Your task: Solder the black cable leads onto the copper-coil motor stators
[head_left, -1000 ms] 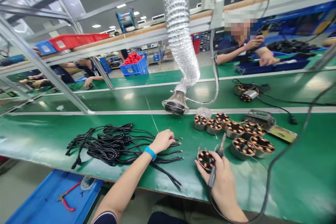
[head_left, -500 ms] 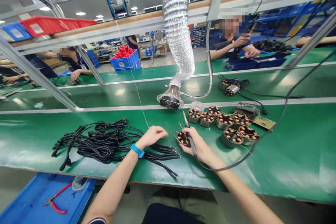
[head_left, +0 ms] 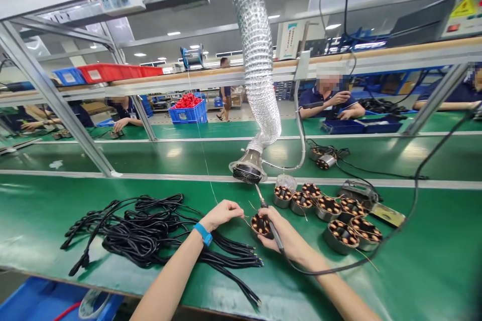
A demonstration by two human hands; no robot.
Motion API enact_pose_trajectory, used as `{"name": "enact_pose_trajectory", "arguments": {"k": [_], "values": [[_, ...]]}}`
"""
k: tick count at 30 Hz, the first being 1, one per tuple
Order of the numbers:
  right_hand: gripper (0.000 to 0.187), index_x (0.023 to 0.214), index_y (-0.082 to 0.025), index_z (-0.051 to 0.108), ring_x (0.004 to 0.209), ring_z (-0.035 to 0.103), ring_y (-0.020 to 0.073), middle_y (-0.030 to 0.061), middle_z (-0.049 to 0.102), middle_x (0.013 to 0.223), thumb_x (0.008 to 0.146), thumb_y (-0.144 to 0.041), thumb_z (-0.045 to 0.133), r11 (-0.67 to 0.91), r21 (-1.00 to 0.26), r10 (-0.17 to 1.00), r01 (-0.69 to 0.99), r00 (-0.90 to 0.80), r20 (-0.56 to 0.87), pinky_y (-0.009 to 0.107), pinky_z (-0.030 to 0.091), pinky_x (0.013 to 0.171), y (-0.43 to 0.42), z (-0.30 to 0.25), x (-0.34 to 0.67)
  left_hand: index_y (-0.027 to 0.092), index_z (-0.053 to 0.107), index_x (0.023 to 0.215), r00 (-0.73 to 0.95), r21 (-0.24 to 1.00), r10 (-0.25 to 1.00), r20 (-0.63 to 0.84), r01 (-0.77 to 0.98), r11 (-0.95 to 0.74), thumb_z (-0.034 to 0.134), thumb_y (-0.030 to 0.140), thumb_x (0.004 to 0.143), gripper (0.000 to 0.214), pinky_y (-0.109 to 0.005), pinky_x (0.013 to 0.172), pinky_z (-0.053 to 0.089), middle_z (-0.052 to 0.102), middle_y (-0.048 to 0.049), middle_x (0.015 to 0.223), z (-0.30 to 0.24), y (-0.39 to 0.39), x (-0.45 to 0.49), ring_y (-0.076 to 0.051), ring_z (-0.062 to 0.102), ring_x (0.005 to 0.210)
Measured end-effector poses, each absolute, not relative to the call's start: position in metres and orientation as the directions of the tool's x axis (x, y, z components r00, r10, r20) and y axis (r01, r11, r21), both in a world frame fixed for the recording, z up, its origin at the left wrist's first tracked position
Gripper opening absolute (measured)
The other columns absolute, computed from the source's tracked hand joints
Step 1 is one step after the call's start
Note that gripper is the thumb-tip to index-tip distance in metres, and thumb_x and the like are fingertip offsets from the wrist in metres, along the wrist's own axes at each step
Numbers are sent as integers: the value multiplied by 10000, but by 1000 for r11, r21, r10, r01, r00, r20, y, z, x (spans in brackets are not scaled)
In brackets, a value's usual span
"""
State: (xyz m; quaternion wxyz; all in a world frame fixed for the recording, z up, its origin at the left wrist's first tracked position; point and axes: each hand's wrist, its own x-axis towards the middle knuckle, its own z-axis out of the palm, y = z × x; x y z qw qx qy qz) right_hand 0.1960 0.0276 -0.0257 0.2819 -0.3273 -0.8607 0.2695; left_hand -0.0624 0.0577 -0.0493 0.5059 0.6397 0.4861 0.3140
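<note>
My right hand [head_left: 284,233] grips a soldering iron [head_left: 274,233], its tip pointing up and away toward the fume hose. The thumb and fingers of the same hand also steady a motor stator [head_left: 259,224] with copper windings on the green bench. My left hand [head_left: 225,212] is closed in a pinch just left of that stator, by one of its copper lead ends. A thin solder wire [head_left: 205,158] runs down from a spool [head_left: 193,56] to this hand; the fingers hide its end. Black power cords [head_left: 139,235] lie bundled beneath and left of my left wrist.
Several more stators [head_left: 341,235] stand to the right, beside a soldering iron stand [head_left: 357,191]. A silver fume hose [head_left: 259,60] hangs ahead. The iron's cable [head_left: 412,200] loops across the right side. Co-workers sit beyond the bench. A blue bin [head_left: 41,298] is at lower left.
The camera view has tilted up, so the bench sits lower in the picture. My left hand's pinched fingers have come closer to the stator's lead. The right hand keeps its hold.
</note>
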Motion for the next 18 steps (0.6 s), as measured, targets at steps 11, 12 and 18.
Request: {"name": "enact_pose_trajectory", "arguments": {"k": [11, 12, 18], "values": [[427, 1233, -244, 442, 995, 581, 196, 69, 533, 1160, 857, -222, 641, 671, -614, 719, 417, -570, 398, 336, 492, 896, 39, -44, 194, 106, 743, 795, 346, 955, 937, -49, 292, -58, 705, 538, 742, 437, -257, 714, 419, 723, -71, 817, -41, 63, -72, -154, 583, 746], [430, 1234, -244, 440, 1029, 580, 208, 78, 530, 1180, 861, -252, 654, 670, -609, 728, 423, -536, 428, 352, 492, 917, 39, -51, 194, 110, 735, 780, 332, 953, 943, -31, 295, -72, 698, 536, 749, 429, -266, 745, 426, 721, -68, 815, -44, 63, -72, -161, 591, 766], [389, 1224, -243, 442, 1048, 601, 211, 89, 553, 1181, 892, -296, 638, 665, -630, 739, 401, -476, 477, 360, 506, 935, 41, -68, 192, 108, 712, 776, 252, 977, 966, -58, 212, 3, 636, 544, 810, 445, -224, 564, 335, 512, 38, 529, -46, 60, -58, -83, 385, 510]]}}
